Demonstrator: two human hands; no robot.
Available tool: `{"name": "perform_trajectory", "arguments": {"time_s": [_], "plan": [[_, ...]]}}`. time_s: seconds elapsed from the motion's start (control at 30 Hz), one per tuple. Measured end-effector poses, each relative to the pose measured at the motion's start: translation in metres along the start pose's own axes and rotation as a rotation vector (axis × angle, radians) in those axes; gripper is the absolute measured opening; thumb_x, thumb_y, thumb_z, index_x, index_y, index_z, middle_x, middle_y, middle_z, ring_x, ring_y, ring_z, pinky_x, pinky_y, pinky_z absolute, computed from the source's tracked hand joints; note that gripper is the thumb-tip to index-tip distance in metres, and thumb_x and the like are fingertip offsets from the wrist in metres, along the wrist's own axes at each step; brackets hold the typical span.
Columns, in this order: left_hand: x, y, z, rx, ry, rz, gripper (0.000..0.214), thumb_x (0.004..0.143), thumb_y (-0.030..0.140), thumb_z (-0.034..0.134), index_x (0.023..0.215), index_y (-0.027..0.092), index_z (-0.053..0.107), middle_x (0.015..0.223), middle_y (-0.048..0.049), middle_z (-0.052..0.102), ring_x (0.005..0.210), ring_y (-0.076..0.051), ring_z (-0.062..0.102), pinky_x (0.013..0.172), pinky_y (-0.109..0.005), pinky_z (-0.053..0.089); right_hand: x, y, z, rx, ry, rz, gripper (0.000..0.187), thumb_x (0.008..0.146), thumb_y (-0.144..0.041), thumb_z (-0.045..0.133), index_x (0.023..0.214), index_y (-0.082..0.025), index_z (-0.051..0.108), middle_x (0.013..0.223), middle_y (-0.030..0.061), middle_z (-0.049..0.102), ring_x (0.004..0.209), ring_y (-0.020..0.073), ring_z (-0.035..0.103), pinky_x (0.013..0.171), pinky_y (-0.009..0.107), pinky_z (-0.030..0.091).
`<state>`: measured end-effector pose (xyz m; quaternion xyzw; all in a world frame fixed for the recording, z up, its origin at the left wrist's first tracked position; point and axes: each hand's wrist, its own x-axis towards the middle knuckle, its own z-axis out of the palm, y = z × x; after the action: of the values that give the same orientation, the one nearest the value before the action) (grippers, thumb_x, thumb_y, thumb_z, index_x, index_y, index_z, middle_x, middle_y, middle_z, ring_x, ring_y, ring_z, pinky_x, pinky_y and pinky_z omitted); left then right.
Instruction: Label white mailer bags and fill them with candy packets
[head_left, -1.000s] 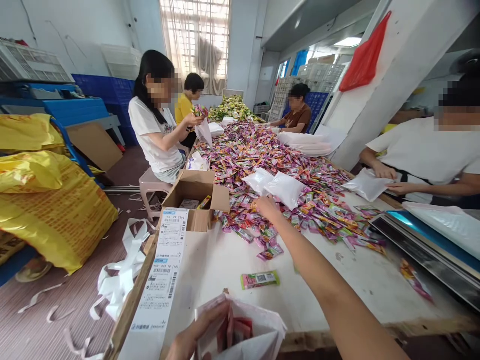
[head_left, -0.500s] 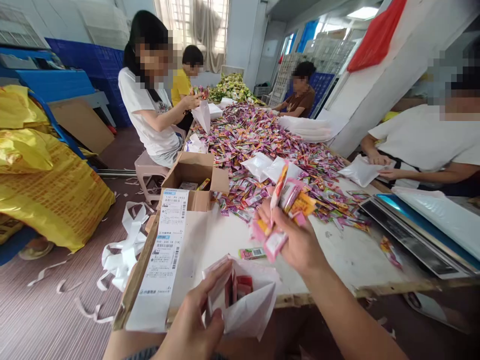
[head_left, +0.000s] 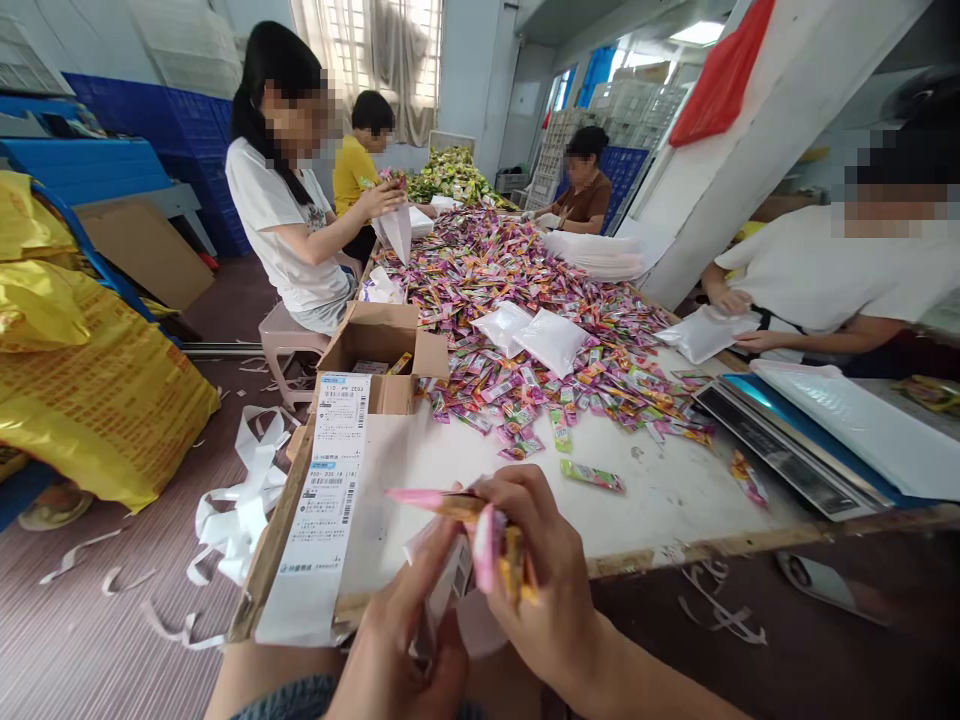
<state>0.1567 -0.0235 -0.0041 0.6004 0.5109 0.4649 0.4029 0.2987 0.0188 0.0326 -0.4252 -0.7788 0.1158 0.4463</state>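
Observation:
Low at the table's front edge, my left hand (head_left: 416, 605) grips a white mailer bag (head_left: 448, 590), most of it hidden behind my fingers. My right hand (head_left: 551, 565) is closed round a bunch of small pink and orange snack packets (head_left: 491, 540), held right at the bag's top. Some packets stick out past my fingers toward the left. Beyond my hands a large heap of the same kind of packets (head_left: 517, 260) covers the table. Two loose green packets (head_left: 592, 475) lie just in front of the heap.
A strip of printed labels (head_left: 334, 510) hangs along the table's left side beside an open cardboard box (head_left: 382, 350). Filled white bags (head_left: 553, 340) lie on the heap. A flat scale (head_left: 772, 450) and mailers (head_left: 847, 420) sit at right. Several co-workers sit around the table.
My right hand has come down and left with the packets, from above the table to the mailer bag's mouth. The bag in my left hand now looks narrower and is more covered.

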Motion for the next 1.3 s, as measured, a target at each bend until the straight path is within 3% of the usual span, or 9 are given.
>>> {"name": "perform_trajectory", "arguments": {"time_s": [0.13,0.3,0.43,0.6,0.77,0.9,1.0,1.17,1.3], "plan": [[0.002,0.004,-0.004,0.000,-0.077,0.002,0.061,0.067,0.005,0.054,0.126,0.020,0.063,0.118,-0.0073,0.073,0.086,-0.023,0.071,0.088,-0.032,0.054,0.000,-0.006,-0.008,0.110,-0.473,0.130,0.033,0.083,-0.010,0.051,0.113,-0.022,0.058,0.105,0.0058,0.061,0.098,0.0190,0.059,0.085,0.029,0.048],[-0.005,-0.006,-0.012,-0.082,-0.163,-0.094,0.058,0.072,0.010,0.057,0.129,0.021,0.062,0.122,-0.0092,0.071,0.110,-0.027,0.065,0.101,-0.036,0.047,0.009,0.001,-0.032,0.239,-0.936,0.401,0.046,0.070,-0.022,0.075,0.113,-0.024,0.061,0.114,0.0028,0.063,0.103,0.0210,0.060,0.085,0.026,0.048],[-0.010,-0.009,-0.018,-0.190,-0.122,-0.153,0.051,0.085,0.021,0.055,0.136,0.028,0.056,0.138,-0.0062,0.061,0.125,-0.027,0.056,0.110,-0.038,0.039,0.012,0.001,-0.039,0.197,-0.875,0.457,0.046,0.080,-0.029,0.072,0.123,-0.024,0.055,0.114,0.0027,0.064,0.105,0.0195,0.060,0.088,0.026,0.047],[-0.004,0.001,-0.022,-0.261,-0.120,-0.246,0.048,0.087,0.038,0.058,0.133,0.027,0.059,0.120,-0.0066,0.073,0.113,-0.028,0.065,0.104,-0.041,0.046,0.002,0.002,-0.006,-0.051,-1.008,0.001,0.032,0.094,-0.019,0.049,0.123,-0.012,0.059,0.122,0.0148,0.061,0.120,0.0265,0.053,0.104,0.038,0.040],[-0.002,0.004,-0.026,-0.248,-0.049,-0.216,0.047,0.084,0.039,0.064,0.129,0.027,0.063,0.131,-0.0061,0.066,0.129,-0.028,0.053,0.113,-0.042,0.034,0.005,0.002,0.017,-0.345,-0.964,0.149,0.030,0.088,-0.008,0.050,0.115,-0.007,0.063,0.106,0.0172,0.068,0.096,0.0256,0.064,0.085,0.034,0.050],[0.000,-0.003,-0.031,-0.239,-0.066,-0.262,0.045,0.085,0.042,0.061,0.127,0.025,0.064,0.128,-0.0077,0.068,0.127,-0.029,0.055,0.111,-0.044,0.036,0.017,-0.006,-0.003,-0.083,-1.027,0.067,0.037,0.090,-0.032,0.059,0.124,-0.017,0.056,0.111,0.0065,0.068,0.095,0.0189,0.066,0.079,0.025,0.050],[0.001,-0.008,-0.034,-0.234,0.002,-0.313,0.047,0.083,0.042,0.064,0.127,0.025,0.064,0.130,-0.0068,0.067,0.129,-0.029,0.053,0.111,-0.044,0.037,0.020,-0.009,-0.022,-0.214,-0.970,0.163,0.048,0.082,-0.040,0.069,0.121,-0.014,0.057,0.106,0.0098,0.070,0.089,0.0243,0.068,0.069,0.028,0.049],[0.001,-0.012,-0.033,-0.251,-0.043,-0.304,0.045,0.085,0.042,0.063,0.128,0.028,0.063,0.133,-0.0050,0.065,0.129,-0.028,0.053,0.112,-0.043,0.036,0.015,-0.002,-0.015,-0.355,-0.969,0.016,0.014,0.086,-0.018,0.060,0.098,-0.016,0.067,0.083,0.0068,0.072,0.068,0.0216,0.068,0.057,0.028,0.045],[-0.002,-0.013,-0.027,-0.219,-0.084,-0.285,0.042,0.083,0.036,0.065,0.125,0.027,0.066,0.127,-0.0061,0.069,0.123,-0.027,0.059,0.109,-0.040,0.041,0.008,-0.005,0.008,-0.425,-1.203,-0.050,0.015,0.080,-0.013,0.062,0.092,-0.015,0.071,0.086,0.0100,0.073,0.077,0.0267,0.069,0.064,0.033,0.050]]}}
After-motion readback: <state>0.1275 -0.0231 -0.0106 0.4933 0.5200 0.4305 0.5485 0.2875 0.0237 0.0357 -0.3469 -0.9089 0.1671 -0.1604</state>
